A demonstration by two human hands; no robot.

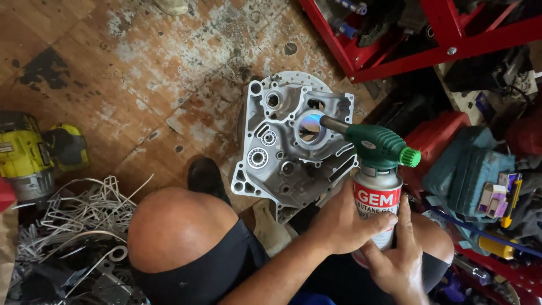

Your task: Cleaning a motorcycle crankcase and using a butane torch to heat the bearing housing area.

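A silver aluminium engine case half [282, 164] lies flat on the worn floor, showing bearings and bores. Both my hands hold a gas canister [377, 192] with a red-and-white label and a green torch head [375, 146] on top. My left hand [339, 223] wraps the canister from the left. My right hand [398, 262] grips its lower part from below and the right. The torch nozzle points left into a large round bore [310, 129] of the case, where a bluish flame glows.
My bare knee [175, 226] and a dark shoe [206, 178] sit left of the case. A yellow power tool [28, 152] and a tangle of wire [84, 209] lie far left. A red metal rack [440, 39], a red container [435, 135] and a teal bag [463, 169] crowd the right.
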